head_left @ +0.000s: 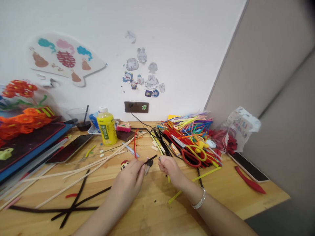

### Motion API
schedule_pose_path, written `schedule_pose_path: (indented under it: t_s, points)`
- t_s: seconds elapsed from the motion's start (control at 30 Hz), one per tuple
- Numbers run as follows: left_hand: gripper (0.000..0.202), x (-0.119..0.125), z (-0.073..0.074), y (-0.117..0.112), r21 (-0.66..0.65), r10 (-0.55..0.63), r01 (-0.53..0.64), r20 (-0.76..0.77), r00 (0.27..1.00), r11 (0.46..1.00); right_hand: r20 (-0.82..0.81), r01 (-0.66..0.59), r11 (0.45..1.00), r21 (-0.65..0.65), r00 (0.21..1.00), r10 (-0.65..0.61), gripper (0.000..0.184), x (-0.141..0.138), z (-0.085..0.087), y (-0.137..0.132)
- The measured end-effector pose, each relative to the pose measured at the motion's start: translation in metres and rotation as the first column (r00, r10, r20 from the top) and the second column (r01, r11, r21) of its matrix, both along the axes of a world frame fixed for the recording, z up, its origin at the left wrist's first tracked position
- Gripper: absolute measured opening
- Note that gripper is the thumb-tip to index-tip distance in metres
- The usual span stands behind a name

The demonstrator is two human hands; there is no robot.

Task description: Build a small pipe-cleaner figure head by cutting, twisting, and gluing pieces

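- Far left of the yellow-labelled drink bottle point(107, 127), orange pipe-cleaner flowers point(23, 121) are lying on a blue-edged board point(31, 141), and they are looking finished.
- Nearer the bottle, a dark tablet point(70, 148) is resting on the wooden surface point(258, 196).
- In front of the bottle and to its left, long pale wooden sticks point(81, 170) and loose black pipe cleaners point(73, 208) are lying unworked.
- Just in front of the bottle and to its right, the left hand point(129, 178) is closing, its fingers pinching a short black pipe cleaner point(150, 159), which is the piece in work. A small dark-and-silver item is showing under it, too small to identify.
- Right of that, the right hand point(171, 168) is half curled beside the black piece. Whether it is gripping anything, I cannot tell.
- Farther right of the bottle, red-handled scissors point(190, 159) are lying against a large heap of multicoloured pipe cleaners point(189, 131), much of the stock apparently unused.
- Far right, a red plastic spatula point(249, 180) is lying near a crumpled plastic bag point(242, 126).
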State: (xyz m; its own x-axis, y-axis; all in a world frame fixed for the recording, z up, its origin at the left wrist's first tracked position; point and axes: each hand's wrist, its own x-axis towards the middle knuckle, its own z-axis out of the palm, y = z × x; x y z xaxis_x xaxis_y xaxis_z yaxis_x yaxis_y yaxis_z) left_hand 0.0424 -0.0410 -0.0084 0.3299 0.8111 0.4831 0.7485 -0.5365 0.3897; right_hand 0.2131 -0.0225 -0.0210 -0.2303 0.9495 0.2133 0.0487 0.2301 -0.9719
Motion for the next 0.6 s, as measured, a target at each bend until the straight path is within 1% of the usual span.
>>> schedule_pose_path:
  t_s: [0.17, 0.37, 0.43, 0.5, 0.6]
  points:
    - [0.031, -0.0001, 0.0008, -0.0003, -0.023, -0.001, 0.001, -0.003, 1.000, 1.000, 0.047, 0.023, 0.998, 0.055, 0.999, -0.026, 0.028, -0.0002, -0.0036, 0.0004]
    - [0.032, -0.0002, 0.0001, -0.0003, -0.055, 0.003, -0.004, -0.010, 1.000, 0.998, 0.075, 0.027, 0.997, 0.074, 0.997, -0.032, 0.028, 0.0018, -0.0072, 0.0019]
    - [0.029, 0.0000, 0.0007, -0.0006, -0.066, -0.010, 0.011, 0.026, 1.000, 0.998, 0.080, 0.035, 0.996, 0.080, 0.996, -0.041, 0.029, 0.0024, -0.0076, 0.0020]
    - [0.026, 0.0002, 0.0017, -0.0009, -0.080, -0.010, 0.017, 0.094, 0.996, 0.997, 0.086, 0.050, 0.995, 0.083, 0.995, -0.057, 0.030, 0.0029, -0.0076, 0.0023]
    - [0.021, 0.0002, 0.0033, -0.0008, -0.134, 0.020, 0.003, 0.170, 0.985, 0.991, 0.097, 0.066, 0.993, 0.097, 0.992, -0.075, 0.031, 0.0034, -0.0074, 0.0029]
